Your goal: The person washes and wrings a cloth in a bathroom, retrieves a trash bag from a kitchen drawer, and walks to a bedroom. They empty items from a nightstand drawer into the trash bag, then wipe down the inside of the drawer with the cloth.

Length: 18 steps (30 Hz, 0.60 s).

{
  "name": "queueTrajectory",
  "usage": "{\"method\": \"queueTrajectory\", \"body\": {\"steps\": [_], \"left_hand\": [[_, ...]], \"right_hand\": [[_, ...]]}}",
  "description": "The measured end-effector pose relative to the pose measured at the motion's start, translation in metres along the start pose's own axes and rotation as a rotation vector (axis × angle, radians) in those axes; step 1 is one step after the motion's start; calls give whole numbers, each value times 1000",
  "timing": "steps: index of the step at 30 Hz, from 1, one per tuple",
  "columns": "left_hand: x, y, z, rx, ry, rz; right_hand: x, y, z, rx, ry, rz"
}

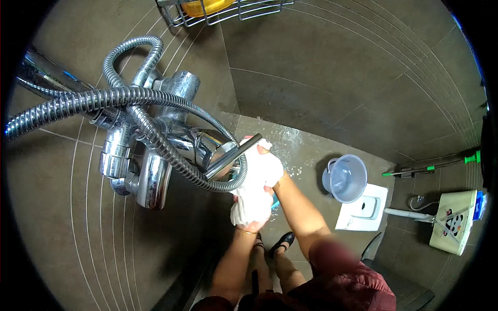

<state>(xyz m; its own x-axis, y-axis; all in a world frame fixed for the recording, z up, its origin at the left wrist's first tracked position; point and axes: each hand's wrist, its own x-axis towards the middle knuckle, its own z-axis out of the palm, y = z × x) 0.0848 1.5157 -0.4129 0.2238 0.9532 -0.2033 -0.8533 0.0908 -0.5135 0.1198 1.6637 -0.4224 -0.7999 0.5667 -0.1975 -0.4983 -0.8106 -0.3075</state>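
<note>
A bunched white cloth [255,179] is in both my hands, just beyond the chrome mixer tap [189,142] on the wall. My left hand [252,226], with a thin bangle at the wrist, grips the lower end of the cloth; folds cover most of its fingers. Higher up, my right hand [263,150] is closed on the upper part, its fingers partly hidden by the fabric. The tap's lever [233,156] and a loop of metal shower hose [176,160] overlap the cloth's left side from my view. A teal edge [275,201] shows beneath the cloth; I cannot tell what it belongs to.
A pale bucket [348,179] stands beside a white squat toilet [363,208]. On the right wall hangs a cream cistern [453,222], with a green-ended pole [433,168] near it. A wire rack [223,13] is overhead. White spatter marks the tiled floor [290,137].
</note>
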Motion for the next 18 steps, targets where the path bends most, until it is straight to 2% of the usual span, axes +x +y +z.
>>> {"method": "queueTrajectory", "body": {"steps": [2, 4, 5, 8, 11, 14, 15, 16, 18], "left_hand": [[-12, 24, -8, 175, 137, -92], [-13, 39, 13, 844, 393, 74], [-5, 49, 19, 1231, 390, 89], [16, 51, 52, 1616, 515, -9], [29, 72, 24, 1973, 426, 200], [29, 89, 2, 2752, 625, 720], [28, 92, 7, 2799, 856, 487], [26, 93, 11, 2878, 888, 530], [25, 87, 22, 2822, 859, 526]], "right_hand": [[12, -12, -3, -219, 67, 128], [22, -17, 0, -429, 95, 175], [29, -11, -6, -301, 161, 129], [48, -7, -12, -579, 211, 174], [29, -9, 11, -422, 439, 181], [28, -4, 3, -338, 411, 238], [22, -5, 4, -497, 335, 186], [23, -3, 5, -478, 190, 163], [3, -14, 29, -637, 343, 245]]}}
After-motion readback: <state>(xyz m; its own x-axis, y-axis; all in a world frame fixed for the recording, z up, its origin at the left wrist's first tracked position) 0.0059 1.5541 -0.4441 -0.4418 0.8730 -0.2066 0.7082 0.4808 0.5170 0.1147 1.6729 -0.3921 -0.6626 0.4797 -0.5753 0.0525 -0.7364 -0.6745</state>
